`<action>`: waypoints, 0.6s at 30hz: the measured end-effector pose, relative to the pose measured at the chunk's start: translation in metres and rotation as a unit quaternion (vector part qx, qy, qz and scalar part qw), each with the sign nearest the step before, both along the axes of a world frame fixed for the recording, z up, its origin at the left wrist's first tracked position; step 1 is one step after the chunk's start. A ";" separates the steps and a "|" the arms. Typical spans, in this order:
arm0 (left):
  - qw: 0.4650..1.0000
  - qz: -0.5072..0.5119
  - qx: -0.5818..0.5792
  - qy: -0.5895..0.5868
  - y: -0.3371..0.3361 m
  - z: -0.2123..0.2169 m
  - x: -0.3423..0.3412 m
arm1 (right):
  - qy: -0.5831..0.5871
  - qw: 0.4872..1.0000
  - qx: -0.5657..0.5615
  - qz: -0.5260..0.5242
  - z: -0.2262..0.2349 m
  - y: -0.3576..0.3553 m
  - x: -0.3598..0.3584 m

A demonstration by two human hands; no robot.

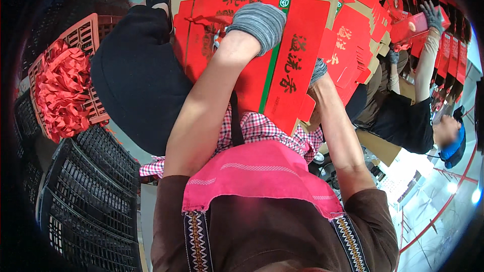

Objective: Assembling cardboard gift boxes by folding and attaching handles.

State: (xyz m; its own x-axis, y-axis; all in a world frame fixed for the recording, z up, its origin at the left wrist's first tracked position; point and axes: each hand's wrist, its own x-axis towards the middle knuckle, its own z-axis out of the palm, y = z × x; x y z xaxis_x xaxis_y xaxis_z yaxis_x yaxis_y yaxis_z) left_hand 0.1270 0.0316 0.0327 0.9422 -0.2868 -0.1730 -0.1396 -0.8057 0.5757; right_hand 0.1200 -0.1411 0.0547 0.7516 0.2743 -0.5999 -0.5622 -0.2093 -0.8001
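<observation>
A flat red cardboard carton (297,45), with dark lettering and a green stripe, lies tilted across my lap. My left hand (259,22), in a grey striped knit glove, rests over its upper face; the glove cuff and wrist hide the fingers. Beside that hand, a red ribbon (204,19) lies across the carton. At the carton's right edge is my right hand (318,70), in a similar glove. Only its cuff and wrist show; the fingers go out of sight behind the cardboard.
More flat red cartons (348,45) are stacked on the right. An orange crate (93,35) heaped with red ribbons (63,90) stands left, above black plastic crates (93,196). Another person (403,116) at far right holds a red box (416,25) in gloved hands.
</observation>
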 end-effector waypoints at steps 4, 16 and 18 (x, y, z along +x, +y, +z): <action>0.931 0.249 -0.260 0.056 -0.002 -0.040 -0.021 | 0.002 1.000 0.017 -0.007 0.001 0.007 0.000; 0.731 0.319 -0.538 0.275 -0.004 -0.042 -0.019 | 0.007 0.998 0.056 -0.025 0.016 0.031 -0.031; 0.733 0.326 -0.499 0.327 -0.003 -0.052 -0.016 | 0.008 0.997 0.068 -0.024 0.021 0.033 -0.036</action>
State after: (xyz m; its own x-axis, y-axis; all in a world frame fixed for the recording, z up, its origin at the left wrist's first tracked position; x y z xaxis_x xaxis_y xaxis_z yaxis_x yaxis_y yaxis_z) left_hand 0.1114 0.0283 -0.0191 0.7445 -0.1028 -0.6597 0.6569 0.2893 0.6963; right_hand 0.0843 -0.1082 0.0753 0.7570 0.3174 -0.5711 -0.5814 -0.0716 -0.8105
